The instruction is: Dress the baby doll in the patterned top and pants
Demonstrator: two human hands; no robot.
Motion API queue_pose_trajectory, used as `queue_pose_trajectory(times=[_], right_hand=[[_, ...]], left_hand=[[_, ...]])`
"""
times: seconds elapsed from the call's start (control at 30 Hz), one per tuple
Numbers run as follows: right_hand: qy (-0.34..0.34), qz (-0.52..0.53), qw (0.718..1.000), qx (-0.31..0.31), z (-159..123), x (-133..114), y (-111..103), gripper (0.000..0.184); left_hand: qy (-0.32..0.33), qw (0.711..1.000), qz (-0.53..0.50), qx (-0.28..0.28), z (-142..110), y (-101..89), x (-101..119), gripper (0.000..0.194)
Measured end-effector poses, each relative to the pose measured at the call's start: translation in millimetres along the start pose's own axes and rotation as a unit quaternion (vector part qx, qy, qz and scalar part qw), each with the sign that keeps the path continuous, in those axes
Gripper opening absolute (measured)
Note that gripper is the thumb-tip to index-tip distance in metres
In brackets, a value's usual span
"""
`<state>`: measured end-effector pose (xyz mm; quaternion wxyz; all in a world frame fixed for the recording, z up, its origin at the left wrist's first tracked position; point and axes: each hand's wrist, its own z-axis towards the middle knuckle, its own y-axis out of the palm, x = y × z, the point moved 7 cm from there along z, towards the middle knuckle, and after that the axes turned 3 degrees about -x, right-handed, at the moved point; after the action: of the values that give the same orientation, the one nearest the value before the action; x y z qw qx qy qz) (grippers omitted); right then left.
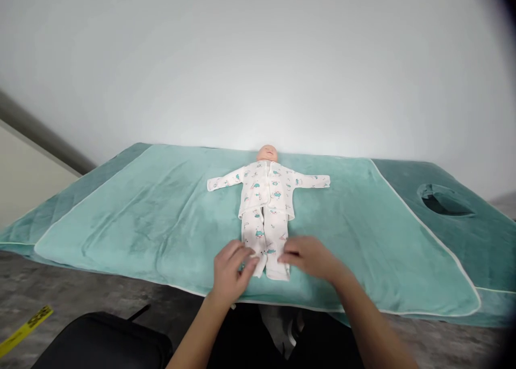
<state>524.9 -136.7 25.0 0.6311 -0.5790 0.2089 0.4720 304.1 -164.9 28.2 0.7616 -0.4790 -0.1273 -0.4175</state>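
Note:
A baby doll (pixel 267 153) lies on its back, head toward the wall, in a white printed top (pixel 255 189) with the sleeves spread wide. Below the top are matching white trousers (pixel 275 234), their legs side by side. My left hand (pixel 233 269) is closed, thumb and fingers pinching the left trouser leg near its lower end. On the other side, my right hand (pixel 309 257) has curled fingers at the outer edge of the right trouser leg, slightly blurred. The doll's feet do not show.
A light green blanket (pixel 181 208) with white piping covers a darker green padded bed (pixel 407 181) against a white wall. At the right, the bed has an oval hole (pixel 445 201). A black seat (pixel 105 342) and a yellow strip (pixel 26 330) are at lower left.

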Motion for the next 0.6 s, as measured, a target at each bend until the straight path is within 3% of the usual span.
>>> queue_pose_trajectory(times=[0.07,0.13,0.23,0.33,0.47,0.6], right_hand=[[0.015,-0.011,1.000,-0.017,43,0,-8,0.037],[0.044,-0.031,0.998,0.044,88,4,-19,0.033],[0.099,-0.088,0.981,0.143,153,17,-23,0.020],[0.170,-0.180,0.957,0.153,207,39,-11,0.025],[0.224,-0.234,0.940,0.107,248,77,2,0.033],[0.216,-0.199,0.950,0.103,256,102,-5,0.026]], left_hand=[[-0.043,0.999,-0.011,0.031,29,-5.3,-19,0.030],[-0.095,0.994,-0.016,0.044,66,1.3,-44,0.029],[-0.139,0.989,-0.035,0.038,131,26.4,-77,0.025],[-0.129,0.991,0.013,0.018,198,54.2,-95,0.021],[-0.142,0.988,0.042,-0.054,259,87.2,-109,0.025],[-0.135,0.987,0.041,-0.083,271,100.7,-115,0.026]])
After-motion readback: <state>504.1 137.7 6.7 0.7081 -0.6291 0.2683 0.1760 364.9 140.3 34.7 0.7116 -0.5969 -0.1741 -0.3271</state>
